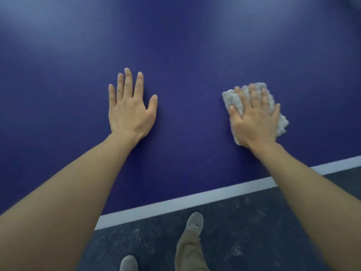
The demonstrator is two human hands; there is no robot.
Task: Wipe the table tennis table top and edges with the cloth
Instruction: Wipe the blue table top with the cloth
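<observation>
The dark blue table tennis table top point(185, 65) fills most of the view, with a white line point(175, 204) along its near edge. My right hand point(254, 120) lies flat, fingers straight, pressing a crumpled white cloth point(232, 98) onto the table at the right. The cloth shows around my fingers and beside my palm. My left hand point(130, 108) rests flat on the bare table surface at the centre left, fingers spread, holding nothing.
Below the table edge lies a dark speckled floor point(244, 231). My leg in khaki trousers point(187, 249) and two grey shoes point(194, 222) stand close to the edge. The far part of the table shows pale reflections.
</observation>
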